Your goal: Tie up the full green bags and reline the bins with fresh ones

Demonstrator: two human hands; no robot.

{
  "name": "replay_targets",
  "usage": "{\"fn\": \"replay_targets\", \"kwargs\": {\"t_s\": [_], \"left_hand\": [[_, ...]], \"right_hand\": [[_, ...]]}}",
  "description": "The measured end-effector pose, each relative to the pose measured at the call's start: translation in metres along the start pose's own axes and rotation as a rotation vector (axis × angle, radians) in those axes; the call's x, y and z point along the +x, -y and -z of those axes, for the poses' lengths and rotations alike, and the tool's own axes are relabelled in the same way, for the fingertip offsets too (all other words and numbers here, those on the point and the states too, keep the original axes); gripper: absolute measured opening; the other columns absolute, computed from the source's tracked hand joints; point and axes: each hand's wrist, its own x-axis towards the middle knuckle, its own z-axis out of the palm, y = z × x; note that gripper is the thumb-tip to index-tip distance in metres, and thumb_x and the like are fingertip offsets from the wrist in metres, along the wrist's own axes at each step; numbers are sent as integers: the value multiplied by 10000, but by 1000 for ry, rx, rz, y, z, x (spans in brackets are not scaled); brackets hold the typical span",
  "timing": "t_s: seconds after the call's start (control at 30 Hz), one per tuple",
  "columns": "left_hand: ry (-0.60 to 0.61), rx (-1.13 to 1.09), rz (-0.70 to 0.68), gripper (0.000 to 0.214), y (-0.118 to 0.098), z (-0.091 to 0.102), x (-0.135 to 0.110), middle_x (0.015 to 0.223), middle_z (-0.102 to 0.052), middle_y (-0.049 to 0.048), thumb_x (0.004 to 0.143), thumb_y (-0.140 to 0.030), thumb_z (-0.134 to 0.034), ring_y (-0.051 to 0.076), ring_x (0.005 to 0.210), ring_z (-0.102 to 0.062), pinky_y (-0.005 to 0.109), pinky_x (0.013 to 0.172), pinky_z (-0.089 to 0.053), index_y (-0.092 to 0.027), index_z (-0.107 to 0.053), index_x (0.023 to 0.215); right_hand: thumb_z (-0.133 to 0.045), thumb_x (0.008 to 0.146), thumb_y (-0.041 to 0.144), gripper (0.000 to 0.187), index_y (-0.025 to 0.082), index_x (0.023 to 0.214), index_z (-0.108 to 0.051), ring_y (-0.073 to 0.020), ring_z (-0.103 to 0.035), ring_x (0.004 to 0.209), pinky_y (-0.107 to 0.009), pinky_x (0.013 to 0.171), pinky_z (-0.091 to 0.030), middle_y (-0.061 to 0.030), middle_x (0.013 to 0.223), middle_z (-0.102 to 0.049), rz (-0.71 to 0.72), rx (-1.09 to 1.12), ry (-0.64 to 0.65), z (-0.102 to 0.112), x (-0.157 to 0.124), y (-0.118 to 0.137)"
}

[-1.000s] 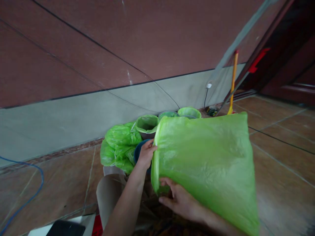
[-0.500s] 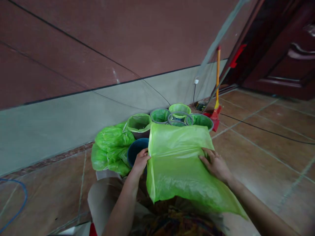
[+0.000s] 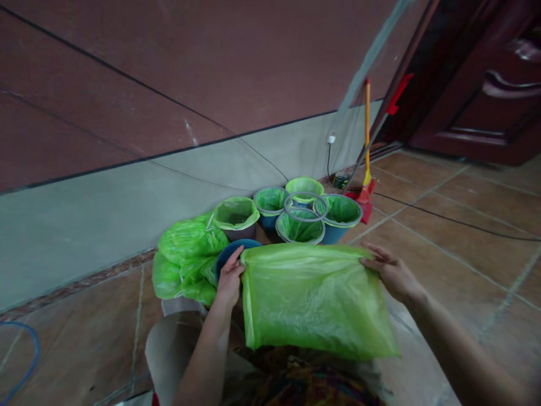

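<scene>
A light green plastic bag is spread flat in front of me, over my lap. Its upper edge lies folded, with creases along it. My left hand pinches the bag at its upper left corner, fingers closed. At the upper right corner, my right hand has its thumb and fingers closed on the bag's edge. Just beyond my left hand stands a blue bin, partly hidden by the hand and bag. A heap of green plastic bags lies to its left.
Several bins lined with green bags, including a grey-brown bin and a blue bin, stand by the wall. A grey ring rests across some. A yellow-handled broom leans behind. A black cable crosses the tiles; a blue hose lies left.
The bag's upper part has come down, so it looks shorter and uncovers more bins. My right hand has moved from the bag's middle to its upper right corner. My left hand keeps its hold.
</scene>
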Motion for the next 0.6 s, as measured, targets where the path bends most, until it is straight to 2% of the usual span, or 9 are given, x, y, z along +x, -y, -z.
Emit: {"fn": "replay_targets", "kwargs": {"t_s": [0.07,0.13,0.2,0.27,0.37,0.47,0.53,0.6], "left_hand": [[-21,-57,-17,543,-10,6,2,876,-733,29,598,-181,-649,136,764,-643,246,741,-483,-180,-715,1137],[-24,-69,-31,414,-25,12,3,893,-743,46,586,-195,-672,155,792,-650,268,771,-493,-165,-760,989],[-14,-32,-69,373,-41,18,1,859,-743,38,584,-202,-689,157,790,-647,277,794,-495,-166,-765,948],[-6,50,-141,407,-56,24,-1,858,-740,26,591,-209,-712,156,799,-645,277,811,-496,-172,-754,994],[3,257,-258,539,-72,31,-3,918,-736,26,616,-249,-738,180,828,-654,303,818,-512,-180,-692,1149],[-21,588,-384,584,-80,38,-4,1068,-718,48,684,-262,-685,220,941,-655,357,904,-505,-198,-622,1261],[-45,843,-465,535,-82,42,-5,1160,-688,65,723,-232,-626,241,1040,-633,382,984,-467,-208,-623,1257],[-52,1061,-507,447,-82,46,-5,1158,-677,78,751,-201,-570,253,1070,-621,391,1016,-444,-213,-663,1188]], "right_hand": [[-824,613,392,590,233,1153,-646,-191,-692,772,-301,691,-558,-47,921,-745,14,77,97,0,-4,22],[-845,596,415,574,231,1111,-674,-198,-693,831,-314,742,-560,-57,980,-745,58,57,192,-1,-6,42],[-858,576,423,612,220,1123,-675,-222,-689,884,-342,772,-563,-69,1030,-739,138,-28,261,-3,-3,55],[-841,593,418,619,205,1147,-666,-248,-685,900,-370,773,-566,-77,1052,-734,245,-158,300,-7,2,63],[-741,690,351,520,193,1178,-654,-261,-687,838,-385,750,-559,-85,995,-742,427,-456,246,-14,12,65],[-610,759,220,429,181,1183,-660,-268,-687,857,-389,805,-539,-103,1007,-736,608,-827,128,-22,19,61],[-567,770,177,371,178,1121,-688,-274,-683,886,-388,829,-530,-115,1024,-726,679,-1002,99,-27,23,58],[-570,779,207,250,193,978,-721,-270,-680,860,-375,806,-532,-117,985,-721,705,-1051,53,-31,26,56]]}}
